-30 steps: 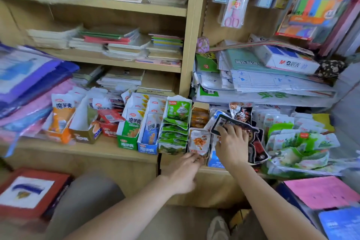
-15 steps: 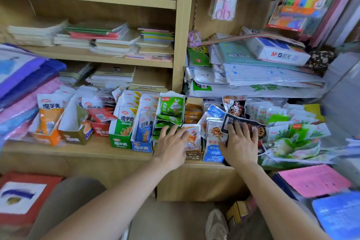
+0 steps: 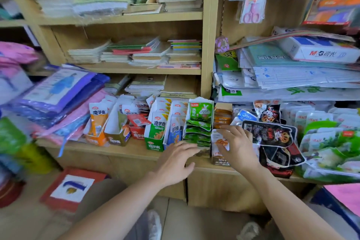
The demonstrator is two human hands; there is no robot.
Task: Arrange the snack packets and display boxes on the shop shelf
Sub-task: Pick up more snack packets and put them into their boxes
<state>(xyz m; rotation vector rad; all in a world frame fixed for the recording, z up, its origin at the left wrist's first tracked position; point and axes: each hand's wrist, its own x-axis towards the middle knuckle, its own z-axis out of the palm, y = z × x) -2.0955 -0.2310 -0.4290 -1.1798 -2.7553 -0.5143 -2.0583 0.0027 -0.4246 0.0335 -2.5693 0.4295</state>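
Snack packets of white foil with orange print (image 3: 219, 142) stand in a small cardboard display box (image 3: 220, 161) at the front edge of the wooden shelf (image 3: 136, 152); fingers (image 3: 226, 132) of the right hand (image 3: 238, 149) lie spread over them; the left hand (image 3: 175, 160), fingers straight and close together, reaches the foot of the green-packet display box (image 3: 198, 122) just beside.

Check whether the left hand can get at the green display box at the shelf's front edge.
Probably yes: the left hand is open just beside the green display box, which stands at the front of the shelf with nothing before it. The right hand is off to the other side.
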